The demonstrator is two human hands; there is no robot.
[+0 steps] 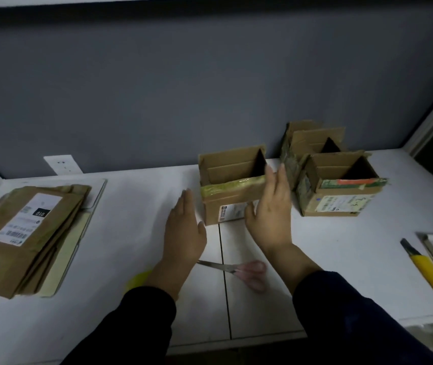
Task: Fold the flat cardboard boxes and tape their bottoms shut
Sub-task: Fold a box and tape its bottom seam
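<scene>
Head view is showing a person's two hands flanking a small folded cardboard box (232, 191), which is standing open side up near the middle of a white table (136, 206). The left hand (183, 230) is hovering just beside the box's left end, fingers straight and together, apparently not touching it. The right hand (272, 206) is lying flat against the box's right end, fingers straight and thumb reaching toward the front face. Neither hand is curling around anything.

The box is looking light and empty. Its thin, worn corrugated walls are likely flexing under a squeeze while staying stiffer at the corners. Flat palms pressing low on the two end walls are probably offering the safest hold, since the glossy tape on the front flap may be slippery.

The box's bottom is facing down and out of sight, so its taping cannot be checked. A yellow-green object (137, 281) is mostly hiding under the left wrist and is possibly a tape roll. The pink-handled scissors (236, 270) are blurring between the forearms. Print on the labels is too small to read.
</scene>
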